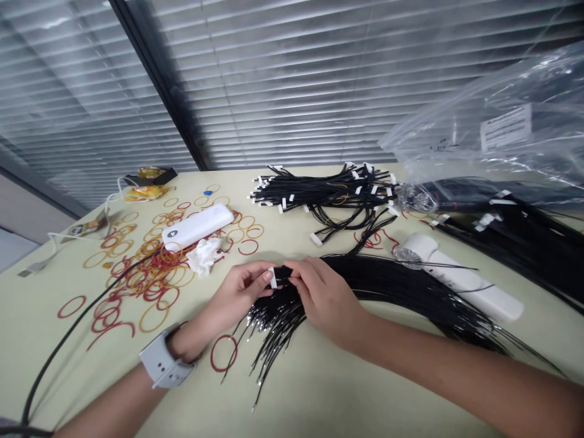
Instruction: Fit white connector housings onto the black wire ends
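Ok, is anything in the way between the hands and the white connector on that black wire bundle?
Nothing visible stands in the way: the left hand and the right hand are already on the black wire bundle, one at either side of the white connector.

A pale green desk (pixel 301 395) carries a white power bank (pixel 198 226), with loose rubber bands (pixel 146 286) around it, a crumpled tissue (pixel 204 255) just below it, and bundled black cables (pixel 323 191) to its right.
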### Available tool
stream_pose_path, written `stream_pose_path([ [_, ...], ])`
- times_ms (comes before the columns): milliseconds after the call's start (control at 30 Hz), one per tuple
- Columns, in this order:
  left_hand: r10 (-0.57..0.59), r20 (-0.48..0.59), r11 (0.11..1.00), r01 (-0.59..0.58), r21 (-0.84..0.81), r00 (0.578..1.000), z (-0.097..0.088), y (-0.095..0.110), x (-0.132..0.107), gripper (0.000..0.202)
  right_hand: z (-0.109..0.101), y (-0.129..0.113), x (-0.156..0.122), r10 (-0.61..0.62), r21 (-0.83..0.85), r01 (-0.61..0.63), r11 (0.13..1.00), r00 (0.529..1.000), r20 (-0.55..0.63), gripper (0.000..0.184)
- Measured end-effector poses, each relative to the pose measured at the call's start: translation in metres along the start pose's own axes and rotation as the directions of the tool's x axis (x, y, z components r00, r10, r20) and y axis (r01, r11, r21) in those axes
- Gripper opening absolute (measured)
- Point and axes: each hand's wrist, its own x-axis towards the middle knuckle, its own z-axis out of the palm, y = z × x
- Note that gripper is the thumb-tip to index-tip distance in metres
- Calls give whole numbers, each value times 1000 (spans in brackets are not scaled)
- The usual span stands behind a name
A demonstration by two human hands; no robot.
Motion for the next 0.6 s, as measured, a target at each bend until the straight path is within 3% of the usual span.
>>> stream_pose_path([
  [367, 8, -12, 1000, -8, 16, 1000, 1, 0, 1, 29, 0, 2, -1, -45, 19, 45, 999, 999, 2, 38],
  [600, 62, 57, 993, -67, 96, 996, 4, 2, -4, 25, 0, 1, 0, -31, 109, 32, 994, 999, -16, 32],
])
